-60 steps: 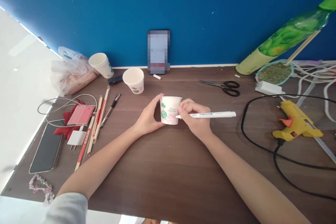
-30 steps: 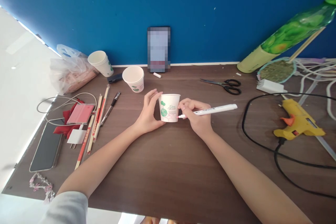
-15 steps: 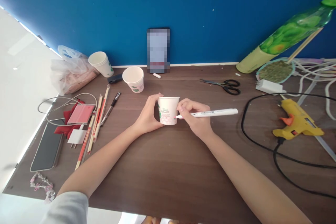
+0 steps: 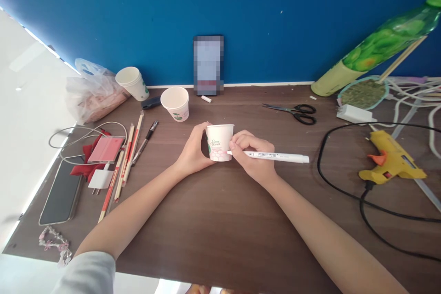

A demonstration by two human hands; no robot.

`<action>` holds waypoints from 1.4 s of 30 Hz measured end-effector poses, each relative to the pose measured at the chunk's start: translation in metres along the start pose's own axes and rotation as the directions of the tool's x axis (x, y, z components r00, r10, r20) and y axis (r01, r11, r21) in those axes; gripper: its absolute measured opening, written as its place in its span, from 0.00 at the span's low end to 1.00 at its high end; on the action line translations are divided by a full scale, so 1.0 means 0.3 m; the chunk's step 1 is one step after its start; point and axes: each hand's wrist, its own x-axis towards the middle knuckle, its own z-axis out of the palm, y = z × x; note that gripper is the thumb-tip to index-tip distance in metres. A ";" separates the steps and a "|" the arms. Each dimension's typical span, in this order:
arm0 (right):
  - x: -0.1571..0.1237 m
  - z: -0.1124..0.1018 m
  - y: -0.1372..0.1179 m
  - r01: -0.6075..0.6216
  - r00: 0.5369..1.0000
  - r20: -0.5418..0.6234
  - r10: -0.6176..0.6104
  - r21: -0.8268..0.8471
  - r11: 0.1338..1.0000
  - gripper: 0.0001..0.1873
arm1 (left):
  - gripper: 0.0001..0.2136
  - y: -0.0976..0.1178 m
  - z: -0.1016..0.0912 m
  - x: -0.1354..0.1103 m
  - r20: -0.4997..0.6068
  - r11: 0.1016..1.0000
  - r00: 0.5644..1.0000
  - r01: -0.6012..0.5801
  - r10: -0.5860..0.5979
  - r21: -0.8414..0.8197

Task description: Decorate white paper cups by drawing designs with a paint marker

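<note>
A small white paper cup (image 4: pixel 219 141) with green print and pink marks low on its side stands upright on the brown table (image 4: pixel 220 220). My left hand (image 4: pixel 193 152) wraps round the cup's left side. My right hand (image 4: pixel 253 156) grips a white marker (image 4: pixel 275 156) whose pink tip touches the cup's lower right side; the marker's barrel points right.
Another paper cup (image 4: pixel 176 103) and a cup stack (image 4: pixel 131 82) stand behind on the left, by a plastic bag (image 4: pixel 91 92). Pens, sticks (image 4: pixel 129 156), a phone (image 4: pixel 60 195) and cables lie left. Scissors (image 4: pixel 296 112), a yellow glue gun (image 4: pixel 392 163) with black cord lie right. A screen (image 4: pixel 208 64) leans on the blue wall.
The cup has been turned a little under my left hand, its green print now further round to the left. The marker's barrel has dropped lower while its tip stays on the cup.
</note>
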 end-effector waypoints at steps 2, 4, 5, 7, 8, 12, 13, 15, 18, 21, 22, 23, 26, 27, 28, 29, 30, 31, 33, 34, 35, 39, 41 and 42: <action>-0.001 0.002 0.000 -0.007 1.000 -0.003 0.007 0.002 1.000 0.18 | 0.39 -0.001 0.001 0.000 -0.004 1.000 1.000 -0.012 0.012 0.002; -0.001 0.004 0.001 -0.019 1.000 -0.002 0.019 0.000 1.000 0.18 | 0.39 -0.004 0.002 -0.001 -0.008 1.000 1.000 -0.020 0.020 0.003; -0.002 0.005 0.002 -0.023 1.000 0.000 0.023 -0.002 1.000 0.18 | 0.39 -0.005 0.003 -0.001 -0.008 1.000 1.000 -0.021 0.021 0.003; -0.002 0.005 0.005 -0.027 1.000 0.001 0.027 -0.006 1.000 0.17 | 0.40 -0.007 0.003 -0.002 -0.007 1.000 1.000 -0.018 0.018 0.001; -0.003 0.004 0.006 -0.025 1.000 -0.004 0.025 -0.005 1.000 0.18 | 0.40 -0.008 0.003 -0.002 -0.006 1.000 1.000 -0.018 0.018 0.000; -0.001 0.003 0.008 -0.012 1.000 -0.027 0.012 0.019 1.000 0.18 | 0.40 -0.009 0.003 -0.001 -0.003 1.000 1.000 -0.022 0.022 -0.003; -0.001 0.002 0.008 -0.016 0.999 -0.032 0.016 0.026 1.000 0.18 | 0.40 -0.010 0.003 -0.001 -0.003 1.000 1.000 -0.023 0.023 -0.002; 0.000 0.002 0.010 -0.037 0.999 -0.038 0.038 0.033 0.999 0.18 | 0.40 -0.010 0.003 -0.001 0.000 1.000 1.000 -0.023 0.023 -0.002; -0.002 0.000 0.017 -0.072 0.996 -0.044 0.074 0.039 0.997 0.19 | 0.40 -0.010 0.003 -0.001 0.002 1.000 1.000 -0.024 0.024 -0.006; -0.005 -0.003 0.026 -0.101 0.993 -0.054 0.104 0.054 0.993 0.19 | 0.40 -0.009 0.003 0.000 -0.001 1.000 1.000 -0.021 0.021 -0.012; -0.005 -0.003 0.028 -0.107 0.992 -0.059 0.111 0.062 0.992 0.19 | 0.40 -0.010 0.003 0.000 -0.002 1.000 1.000 -0.019 0.019 -0.012; -0.005 -0.004 0.030 -0.112 0.991 -0.064 0.117 0.072 0.991 0.19 | 0.40 -0.010 0.004 0.000 -0.003 1.000 1.000 -0.018 0.018 -0.012; -0.004 -0.006 0.036 -0.123 0.990 -0.057 0.129 0.088 0.988 0.20 | 0.41 -0.012 0.005 -0.001 -0.002 1.000 1.000 -0.009 0.009 -0.016; -0.004 -0.006 0.037 -0.127 0.990 -0.054 0.132 0.088 0.988 0.20 | 0.41 -0.013 0.006 -0.002 -0.001 1.000 1.000 -0.006 0.006 -0.016; -0.004 -0.007 0.038 -0.128 0.990 -0.052 0.133 0.087 0.988 0.20 | 0.41 -0.013 0.006 -0.002 0.001 1.000 1.000 -0.004 0.004 -0.014; -0.004 -0.008 0.038 -0.130 0.990 -0.050 0.135 0.085 0.988 0.21 | 0.41 -0.013 0.005 -0.002 0.002 1.000 1.000 -0.003 0.003 -0.010; -0.004 -0.009 0.038 -0.131 0.990 -0.049 0.136 0.084 0.988 0.21 | 0.41 -0.012 0.005 -0.003 0.003 1.000 1.000 -0.003 0.003 -0.007; -0.004 -0.009 0.037 -0.133 0.989 -0.048 0.137 0.083 0.988 0.21 | 0.42 -0.011 0.004 -0.003 0.004 1.000 1.000 -0.004 0.004 -0.004; -0.004 -0.011 0.036 -0.139 0.989 -0.043 0.142 0.082 0.987 0.22 | 0.42 -0.010 0.003 -0.002 0.005 1.000 1.000 -0.004 0.004 0.002; -0.004 -0.011 0.036 -0.143 0.988 -0.040 0.147 0.082 0.986 0.22 | 0.42 -0.009 0.003 -0.002 0.007 1.000 1.000 -0.003 0.003 0.004; -0.004 -0.011 0.039 -0.150 0.987 -0.040 0.154 0.090 0.985 0.22 | 0.42 -0.009 0.003 -0.003 0.009 1.000 1.000 -0.003 0.003 0.005; -0.002 -0.011 0.066 -0.183 0.974 -0.086 0.209 0.242 0.953 0.21 | 0.47 -0.012 0.002 -0.003 0.018 1.000 0.999 -0.026 0.027 -0.009; -0.001 -0.011 0.081 -0.209 0.962 -0.100 0.255 0.335 0.919 0.21 | 0.46 -0.011 0.000 -0.003 0.028 0.998 0.997 -0.066 0.065 0.007; 0.000 -0.011 0.086 -0.222 0.957 -0.096 0.274 0.367 0.904 0.22 | 0.44 -0.009 -0.002 -0.002 0.031 0.996 0.996 -0.085 0.084 0.023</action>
